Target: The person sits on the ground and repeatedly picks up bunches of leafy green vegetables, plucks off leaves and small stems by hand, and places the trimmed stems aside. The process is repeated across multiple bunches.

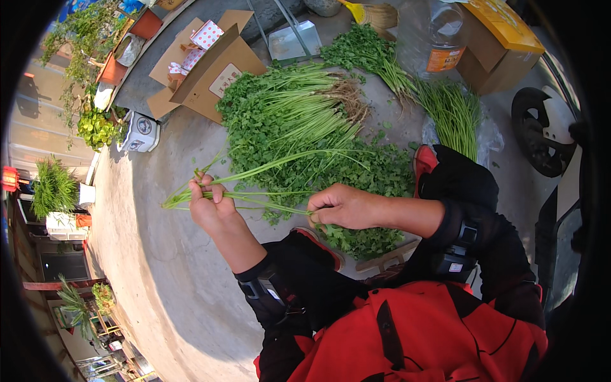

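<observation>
My left hand (212,203) is closed around a few long green stalks (258,168), whose cut-looking ends stick out to its left. They look like Chinese celery or coriander. My right hand (341,207) pinches the far part of the lower stalks, so they stretch between both hands; its fingertips are partly hidden. Beyond the hands lies a large heap of the same leafy greens (267,124) on the concrete floor, with brown roots (353,98) towards its right. More loose leaves (370,167) spread under and past my right hand.
Behind the heap stand an open cardboard box (210,90), a metal dustpan (296,42) and a straw broom (379,16). Rightward are another rooted bunch (372,52), bare stalks (451,114) on plastic, a large plastic bottle (446,36) and a wheel (539,131). A planter (139,131) stands left.
</observation>
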{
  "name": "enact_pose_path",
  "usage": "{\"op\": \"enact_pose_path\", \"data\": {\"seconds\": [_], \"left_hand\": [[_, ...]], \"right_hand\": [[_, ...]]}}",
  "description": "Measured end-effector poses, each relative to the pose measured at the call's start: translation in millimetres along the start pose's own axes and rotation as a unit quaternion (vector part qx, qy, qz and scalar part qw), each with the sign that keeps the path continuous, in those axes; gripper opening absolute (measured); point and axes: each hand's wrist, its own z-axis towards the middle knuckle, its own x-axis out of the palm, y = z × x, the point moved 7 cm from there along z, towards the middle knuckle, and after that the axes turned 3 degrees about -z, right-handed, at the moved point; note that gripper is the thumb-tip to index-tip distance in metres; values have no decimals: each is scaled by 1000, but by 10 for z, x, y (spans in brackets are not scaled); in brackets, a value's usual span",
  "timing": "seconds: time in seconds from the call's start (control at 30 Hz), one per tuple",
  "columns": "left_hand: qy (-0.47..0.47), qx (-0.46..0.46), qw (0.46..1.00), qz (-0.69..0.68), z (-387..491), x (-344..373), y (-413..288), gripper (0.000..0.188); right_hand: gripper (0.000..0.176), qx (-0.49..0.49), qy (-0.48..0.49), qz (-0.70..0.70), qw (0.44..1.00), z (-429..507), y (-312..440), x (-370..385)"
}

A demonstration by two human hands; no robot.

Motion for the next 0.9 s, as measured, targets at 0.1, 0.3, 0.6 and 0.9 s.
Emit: {"op": "enact_pose_path", "data": {"seconds": [0.1,0.3,0.6,0.9], "left_hand": [[7,-19,1000,-19,29,-35,-6,19],[3,-43,998,-54,71,-72,17,20],[1,-60,995,-79,178,-157,-74,24],[-23,-34,993,-110,296,-376,-329,27]], "right_hand": [[15,24,18,-3,1000,-75,4,10],[18,22,20,12,999,-172,97,-16],[18,61,57,-60,995,-375,1,-45],[22,-82,-13,-177,981,-575,72,-264]]}}
